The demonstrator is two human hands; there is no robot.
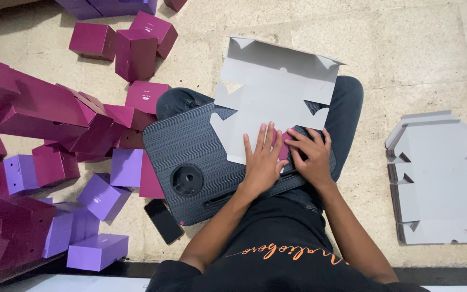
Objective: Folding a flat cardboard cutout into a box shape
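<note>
A flat grey die-cut cardboard box blank (268, 92) lies on a dark lap board (190, 146) across my knees, its far flaps partly raised. My left hand (263, 162) presses flat on the blank's near edge, fingers spread. My right hand (312, 154) rests beside it, fingers bent over a folded flap whose magenta side (283, 147) shows between the two hands. Both hands touch the blank.
Several folded magenta boxes (136, 48) and purple boxes (97, 251) are piled on the floor at the left. A stack of flat grey blanks (441, 178) lies on the floor at the right. A dark phone (164, 220) lies by the board's near corner.
</note>
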